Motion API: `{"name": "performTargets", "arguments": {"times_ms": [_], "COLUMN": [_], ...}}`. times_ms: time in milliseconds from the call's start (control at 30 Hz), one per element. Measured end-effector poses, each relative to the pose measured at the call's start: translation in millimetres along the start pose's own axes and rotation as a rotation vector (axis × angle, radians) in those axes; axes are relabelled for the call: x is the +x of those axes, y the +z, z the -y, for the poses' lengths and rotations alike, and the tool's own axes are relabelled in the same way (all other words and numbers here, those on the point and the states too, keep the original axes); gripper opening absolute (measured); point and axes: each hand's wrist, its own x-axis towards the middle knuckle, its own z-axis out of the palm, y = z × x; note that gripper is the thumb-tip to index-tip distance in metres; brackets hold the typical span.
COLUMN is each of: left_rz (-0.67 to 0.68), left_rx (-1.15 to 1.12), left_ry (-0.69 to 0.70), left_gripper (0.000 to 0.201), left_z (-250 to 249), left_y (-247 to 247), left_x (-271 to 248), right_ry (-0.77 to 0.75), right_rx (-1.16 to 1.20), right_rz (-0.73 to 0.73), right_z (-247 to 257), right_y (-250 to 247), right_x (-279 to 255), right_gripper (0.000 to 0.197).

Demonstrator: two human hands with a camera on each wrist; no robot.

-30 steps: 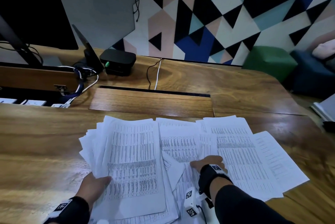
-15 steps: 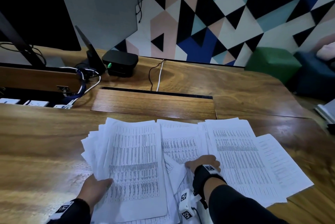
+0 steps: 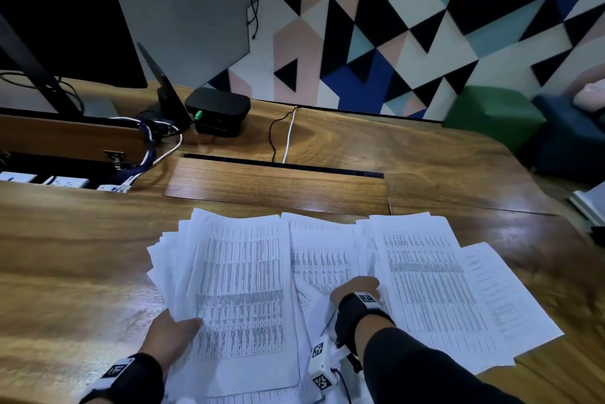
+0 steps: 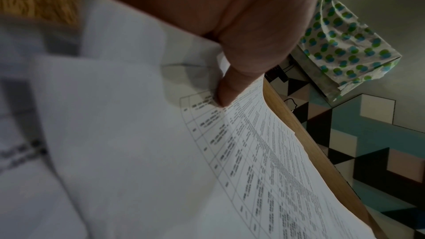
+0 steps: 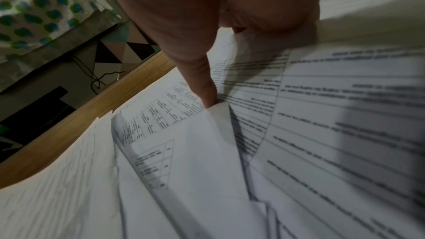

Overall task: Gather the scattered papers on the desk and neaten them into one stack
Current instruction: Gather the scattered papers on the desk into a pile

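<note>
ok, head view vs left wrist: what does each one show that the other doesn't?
Head only: the right hand on the middle sheets, the whole spread of papers, the monitor, a black box, cables.
Left wrist only: the thumb pressing the printed top sheet, and a dotted bag beyond the desk.
Both: the left hand holding the left pile, the desk, the patterned wall.

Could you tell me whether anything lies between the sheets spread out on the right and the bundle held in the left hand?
Nothing visible does. The right-side sheets overlap the middle sheets, which reach the bundle gripped by the left hand. Only the right hand rests among them; the desk carries only paper there.
</note>
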Motion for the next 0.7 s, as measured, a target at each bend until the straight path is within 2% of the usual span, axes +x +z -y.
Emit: {"name": "performTargets", "arguments": {"times_ms": [67,100,200,233,367,433,500,567,633,700], "left_rz": [0.003,0.003,0.007,0.009,0.026,0.037,0.040,0.043,0.065,0.101], "left_rx": [0.005,0.005,-0.011,-0.017,-0.039,-0.051,-0.065,-0.063,-0.062,-0.066], "left_ry": [-0.002,-0.003,-0.009,-0.012,-0.008,0.001,0.000,-0.003,-0.004,-0.001], "left_gripper": [0.018,0.017,0.017,0.017,0.013,0.014,0.014,0.018,0.028,0.037], "left_z": [0,0,-1,-2,-8,-11,-11,-12,-12,-15], "left_y": [-1,-1,-1,-1,-2,-3,-1,1,3,5], "left_x": [0,0,0,-1,-8,-12,-14,-15,-16,-18], "right_ry": [-0.030,-0.058,-0.187,-0.246,-0.530,-0.704,-0.817,-0.848,-0.842,-0.775], "right_rx": [0.034,0.117,0.261,0.305,0.379,0.423,0.573,0.803,1.081,1.257], "right_rz": [0.091,0.114,0.114,0.095,-0.007,-0.027,-0.016,0.048,0.217,0.379], "right_z": [-1,-3,-6,-4,2,7,13,18,21,23], "right_y": [-4,-6,-13,-18,-60,-90,-121,-149,-169,-170], "right_x": [-4,-8,-16,-19,-43,-62,-83,-97,-99,-92], "right_gripper": [0.023,0.023,0.010,0.006,0.018,0.011,0.008,0.010,0.018,0.028]}}
